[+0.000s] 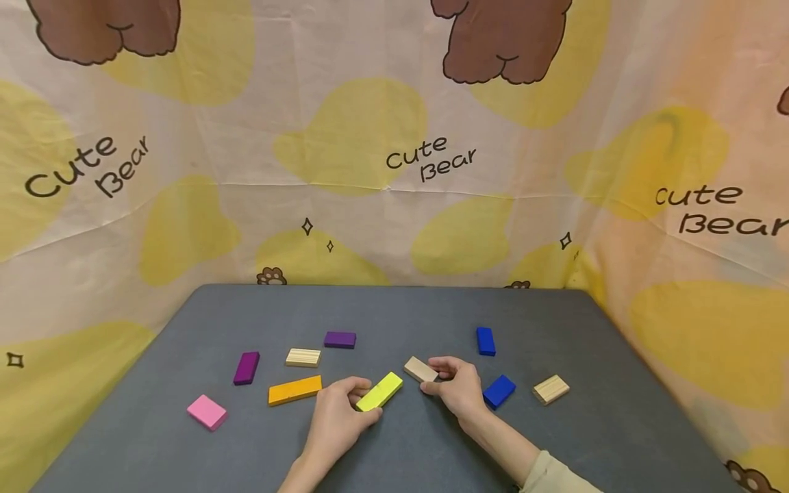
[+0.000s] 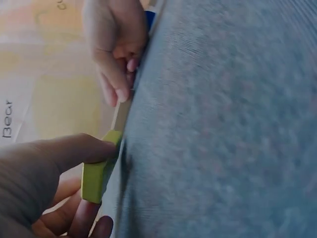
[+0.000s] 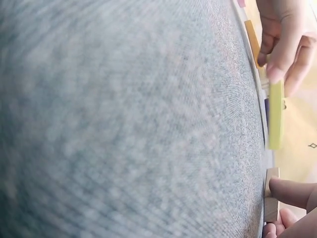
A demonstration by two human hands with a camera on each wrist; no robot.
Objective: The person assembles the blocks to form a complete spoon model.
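My left hand (image 1: 335, 416) pinches a long yellow-green wooden block (image 1: 380, 392) between thumb and fingers, low over the grey table. In the left wrist view the thumb presses one side of that block (image 2: 94, 178), with fingers beneath it. To the right, my right hand (image 1: 459, 392) holds a plain natural-wood block (image 1: 420, 370) by its near right end. The right wrist view has the thumb on the plain block (image 3: 271, 198) close to the tabletop. The two held blocks lie near each other, with a small gap between them in the head view.
Left of the hands on the table (image 1: 394, 308) lie an orange block (image 1: 294, 391), a pink block (image 1: 207, 412), purple blocks (image 1: 246, 368) and a natural-wood block (image 1: 303, 357). Two blue blocks (image 1: 499, 392) and another natural-wood block (image 1: 551, 389) are on the right. A printed cloth (image 1: 345, 137) hangs behind.
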